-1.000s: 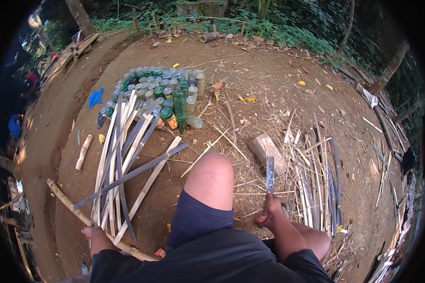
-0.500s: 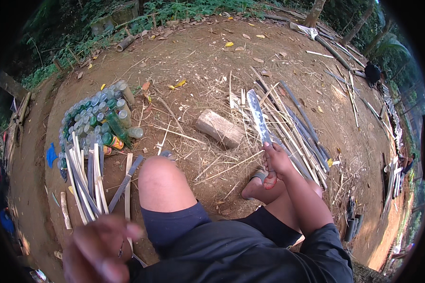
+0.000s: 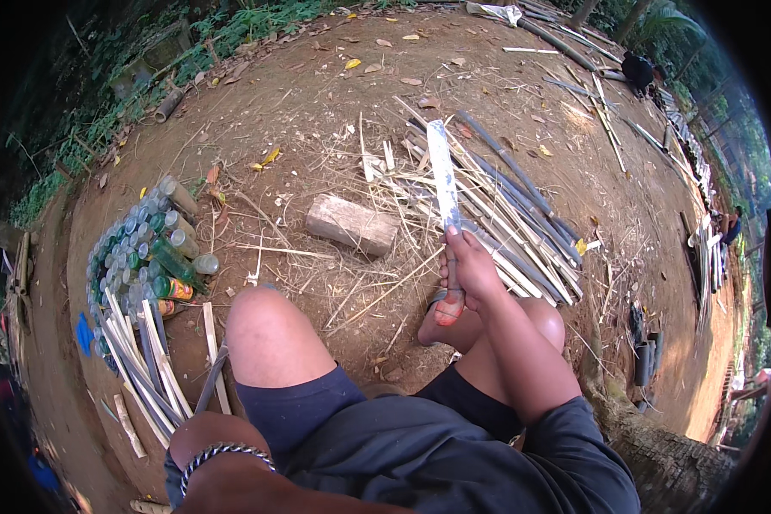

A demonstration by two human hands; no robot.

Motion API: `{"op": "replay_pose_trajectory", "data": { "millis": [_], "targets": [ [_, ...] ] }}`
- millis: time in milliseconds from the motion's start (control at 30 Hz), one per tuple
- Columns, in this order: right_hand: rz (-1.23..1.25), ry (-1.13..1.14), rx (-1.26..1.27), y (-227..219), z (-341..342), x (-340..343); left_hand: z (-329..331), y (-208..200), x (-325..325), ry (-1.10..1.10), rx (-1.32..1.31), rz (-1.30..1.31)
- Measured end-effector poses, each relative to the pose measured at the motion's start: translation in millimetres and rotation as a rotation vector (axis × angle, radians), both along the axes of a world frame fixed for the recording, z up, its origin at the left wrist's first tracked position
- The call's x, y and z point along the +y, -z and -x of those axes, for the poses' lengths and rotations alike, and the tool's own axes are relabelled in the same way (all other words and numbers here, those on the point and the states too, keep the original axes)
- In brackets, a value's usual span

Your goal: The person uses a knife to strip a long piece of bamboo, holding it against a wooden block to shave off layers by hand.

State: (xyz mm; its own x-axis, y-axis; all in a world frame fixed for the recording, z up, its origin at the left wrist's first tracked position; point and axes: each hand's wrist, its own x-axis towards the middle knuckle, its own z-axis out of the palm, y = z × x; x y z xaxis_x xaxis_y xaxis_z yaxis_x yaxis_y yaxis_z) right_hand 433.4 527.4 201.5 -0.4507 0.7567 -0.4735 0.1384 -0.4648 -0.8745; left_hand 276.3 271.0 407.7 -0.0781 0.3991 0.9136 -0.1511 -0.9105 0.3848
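My right hand (image 3: 471, 267) is closed around the handle of a machete (image 3: 442, 176). The long grey blade points away from me, and the reddish handle end shows below my fist, over my right lower leg. Close to my body at the lower left is my left hand (image 3: 218, 434), with a chain bracelet at the wrist; its fingers are hidden. A short wooden block (image 3: 352, 224) lies on the ground ahead of my knees. Beyond my left hand lies a bundle of split bamboo strips (image 3: 141, 364).
Many glass bottles (image 3: 133, 248) are stacked at the left. Long bamboo strips and dark poles (image 3: 522, 218) lie right of the blade. A tree trunk or root (image 3: 660, 454) is at the lower right. Shavings litter the dirt; another person (image 3: 732, 224) is at the far right.
My left hand has moved from a blurred, raised position at the lower left in toward my body. The view has shifted right. My right hand still holds the machete, its blade now more upright.
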Motion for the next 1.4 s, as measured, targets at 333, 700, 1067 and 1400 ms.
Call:
{"op": "replay_pose_trajectory", "data": {
  "millis": [333, 700, 1067, 1400],
  "targets": [
    [0.016, 0.063, 0.053, -9, -10, -2, -37, 1, 32, 0.173, 0.15, 0.104],
    [0.006, 0.117, 0.093, -8, -7, -9, -98, 29, 69, 0.442, 0.138, 0.245],
    [-0.054, 0.232, 0.044, -3, -33, 19, -125, 89, 111, 0.73, 0.252, 0.537],
    [-0.271, 0.45, 0.112, -44, -78, 74, -139, 193, 166, 0.698, 1.348, 1.111]
  ]
}}
